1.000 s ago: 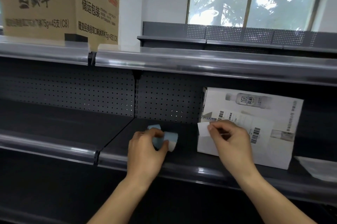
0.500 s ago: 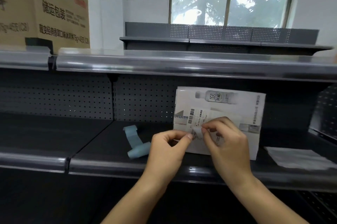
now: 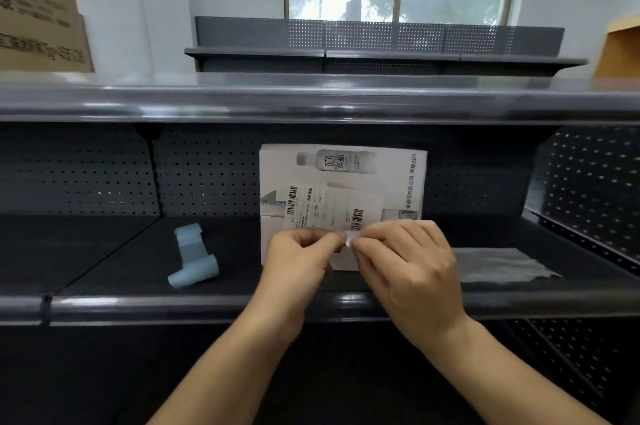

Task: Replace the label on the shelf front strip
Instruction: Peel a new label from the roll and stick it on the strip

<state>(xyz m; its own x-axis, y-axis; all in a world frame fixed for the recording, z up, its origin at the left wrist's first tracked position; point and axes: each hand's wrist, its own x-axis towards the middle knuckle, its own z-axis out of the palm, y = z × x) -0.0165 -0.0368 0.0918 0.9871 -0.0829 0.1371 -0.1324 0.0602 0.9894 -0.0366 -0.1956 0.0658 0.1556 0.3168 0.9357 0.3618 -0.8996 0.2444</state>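
A small white label is pinched between the fingertips of my left hand and my right hand, held above the middle shelf in front of a white carton. Most of the label is hidden by my fingers. The shelf front strip, a glossy grey rail, runs below my hands along the shelf edge. A pale blue roll of label backing, partly unrolled, lies on the shelf to the left of my hands.
The white carton with barcode stickers stands at the shelf's back. A clear plastic sheet lies on the shelf at right. A brown cardboard box sits on the top shelf at left. Perforated back panels close the shelf behind.
My left hand let go of the blue roll, which now lies on the shelf, and came over to my right hand. Both hands now pinch the small label. The view shifted right.
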